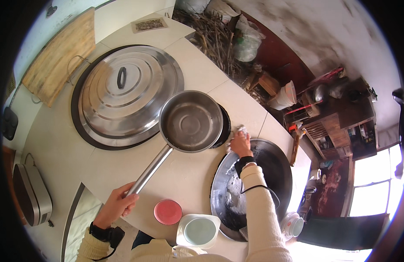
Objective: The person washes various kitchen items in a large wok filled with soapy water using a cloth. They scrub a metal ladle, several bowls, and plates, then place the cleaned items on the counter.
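Observation:
My left hand [115, 204] grips the steel handle of a saucepan [190, 121], lifted over the tiled counter [123, 173]. Its inside shows grey and holds nothing that I can make out. Behind the pan, a black round stove opening [225, 127] shows in part. My right hand [242, 145] presses a crumpled cloth [240, 128] onto the tiles right of that opening. Below my right forearm sits a large built-in wok [274, 163], with whitish wet patches inside; the sleeve hides part of it.
A wide steel lid [130, 95] covers another wok. A pink bowl [168, 212] and a white dish [199, 231] stand near me. A hammer [295, 144] lies by the counter's right edge. A cutting board [61, 59] leans on the wall; firewood [211, 39] lies beyond.

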Available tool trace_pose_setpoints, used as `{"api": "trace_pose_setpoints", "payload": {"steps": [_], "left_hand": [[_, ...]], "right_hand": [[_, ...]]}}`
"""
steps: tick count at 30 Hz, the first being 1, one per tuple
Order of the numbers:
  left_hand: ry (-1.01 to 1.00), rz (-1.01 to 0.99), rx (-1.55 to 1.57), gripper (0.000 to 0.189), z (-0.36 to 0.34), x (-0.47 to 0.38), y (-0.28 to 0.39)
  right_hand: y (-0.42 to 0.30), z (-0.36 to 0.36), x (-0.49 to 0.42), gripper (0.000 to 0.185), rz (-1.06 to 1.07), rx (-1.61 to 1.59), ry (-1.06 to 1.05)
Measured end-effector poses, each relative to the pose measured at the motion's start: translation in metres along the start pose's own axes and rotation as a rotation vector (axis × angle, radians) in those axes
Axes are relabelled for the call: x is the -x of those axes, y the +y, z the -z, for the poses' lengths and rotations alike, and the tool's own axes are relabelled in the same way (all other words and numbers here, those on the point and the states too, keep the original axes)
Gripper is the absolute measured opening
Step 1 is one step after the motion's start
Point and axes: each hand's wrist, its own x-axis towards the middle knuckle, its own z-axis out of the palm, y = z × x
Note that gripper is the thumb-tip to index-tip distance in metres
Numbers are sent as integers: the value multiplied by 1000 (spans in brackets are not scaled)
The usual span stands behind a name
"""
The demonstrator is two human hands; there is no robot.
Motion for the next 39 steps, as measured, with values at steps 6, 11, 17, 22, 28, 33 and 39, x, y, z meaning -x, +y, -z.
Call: {"api": "trace_pose_setpoints", "payload": {"steps": [6, 11, 17, 22, 28, 33, 39], "left_hand": [[-51, -46, -26, 49, 3, 22, -5], [-87, -59, -37, 49, 13, 38, -13], [-117, -58, -20, 50, 30, 43, -23], [-168, -64, 3, 52, 43, 33, -26], [-198, -74, -8, 52, 49, 19, -20], [-168, -67, -26, 53, 49, 15, -9], [-84, -19, -22, 52, 50, 12, 4]], "right_hand": [[-46, -8, 50, 64, 112, 116, 137], [-80, -23, 81, 65, 248, 208, 131], [-137, -34, 161, 68, 199, 177, 167], [-172, -30, 236, 72, 224, -181, 32], [-187, -65, 187, 77, -45, -778, -5], [-160, -92, 71, 83, -260, -756, 207], [-100, -76, -30, 104, -499, -1096, 443]]}}
